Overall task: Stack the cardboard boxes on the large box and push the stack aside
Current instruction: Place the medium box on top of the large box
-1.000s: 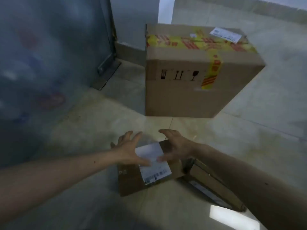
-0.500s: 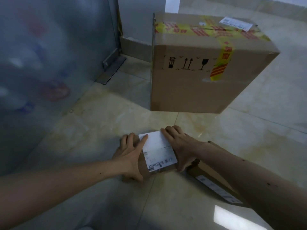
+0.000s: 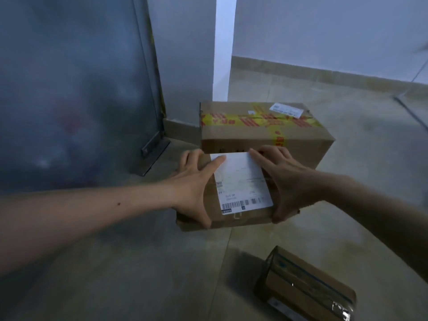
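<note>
Above large box (image 3: 259, 128): open, top bare but for tape.
Left of it: metal door (image 3: 69, 89), close.
Right of it: bare floor (image 3: 370, 158).

The held small box (image 3: 234, 195) covers the large box's (image 3: 261, 128) lower front, handling symbols barely peeking out; its label (image 3: 240, 181) print is too blurred to read, and the third box (image 3: 308, 286) at bottom right is smeared, one corner cut by the frame edge
</note>
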